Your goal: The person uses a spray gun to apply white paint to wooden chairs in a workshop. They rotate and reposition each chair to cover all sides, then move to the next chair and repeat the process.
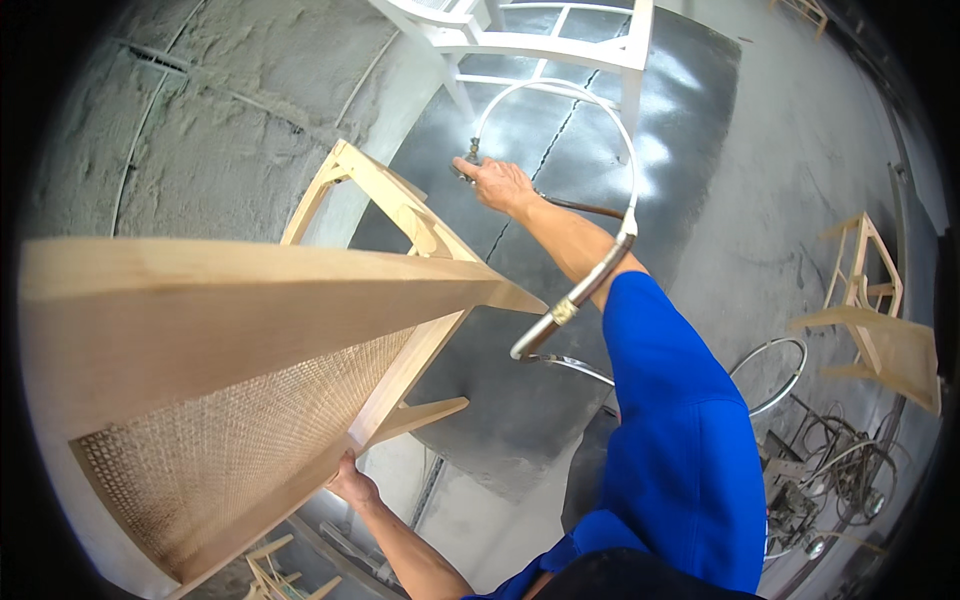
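At the far middle, my right hand [500,185] is closed round a small metal spray gun [463,172], mostly covered by the fingers. A whitish hose [634,165] rises from its fitting, arcs over and curls down past my right forearm. Close on the left is a bare wooden chair [400,378], tilted, with a woven cane panel [270,430] in its frame. My left hand [355,485] grips the frame's lower edge, its fingers partly hidden behind the wood. Beyond the spray gun stands a white chair [570,50], cut off by the top of the view.
A dark, glossy coated patch [690,110] with a crack covers part of the concrete floor. Another bare wooden chair [870,300] is at the right. Tangled hoses and metal equipment [830,470] lie at the lower right. More light wood framing [275,575] shows at the lower left.
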A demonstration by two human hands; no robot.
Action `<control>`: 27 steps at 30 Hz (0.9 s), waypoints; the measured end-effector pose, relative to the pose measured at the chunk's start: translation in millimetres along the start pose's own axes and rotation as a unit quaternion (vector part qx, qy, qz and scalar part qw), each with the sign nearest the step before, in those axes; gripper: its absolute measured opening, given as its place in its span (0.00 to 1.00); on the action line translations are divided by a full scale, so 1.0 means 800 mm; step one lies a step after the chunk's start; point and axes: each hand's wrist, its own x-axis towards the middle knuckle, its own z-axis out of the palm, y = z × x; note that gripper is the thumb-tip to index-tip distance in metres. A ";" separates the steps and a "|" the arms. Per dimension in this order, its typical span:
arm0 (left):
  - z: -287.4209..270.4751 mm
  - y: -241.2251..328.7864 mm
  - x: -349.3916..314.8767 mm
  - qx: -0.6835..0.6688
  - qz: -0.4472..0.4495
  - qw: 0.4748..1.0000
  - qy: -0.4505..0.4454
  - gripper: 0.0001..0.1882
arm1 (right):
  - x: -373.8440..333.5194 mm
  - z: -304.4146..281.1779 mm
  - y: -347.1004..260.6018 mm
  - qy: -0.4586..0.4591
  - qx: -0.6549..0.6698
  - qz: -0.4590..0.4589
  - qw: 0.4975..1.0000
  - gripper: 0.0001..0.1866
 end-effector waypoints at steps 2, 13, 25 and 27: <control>-0.014 -0.002 0.009 -0.014 0.047 0.999 0.010 0.23 | -0.022 -0.033 -0.021 0.080 0.055 0.008 0.995 0.30; -0.030 -0.034 0.035 -0.062 0.040 0.997 0.030 0.29 | -0.282 -0.237 0.010 0.478 0.175 0.181 0.842 0.27; 0.057 -0.217 0.017 0.106 -0.173 0.978 0.059 0.26 | -0.219 -0.460 0.161 0.265 0.060 0.098 0.957 0.26; 0.057 -0.207 0.002 0.055 -0.122 0.989 0.056 0.24 | -0.153 -0.494 0.178 0.235 -0.016 0.069 0.969 0.26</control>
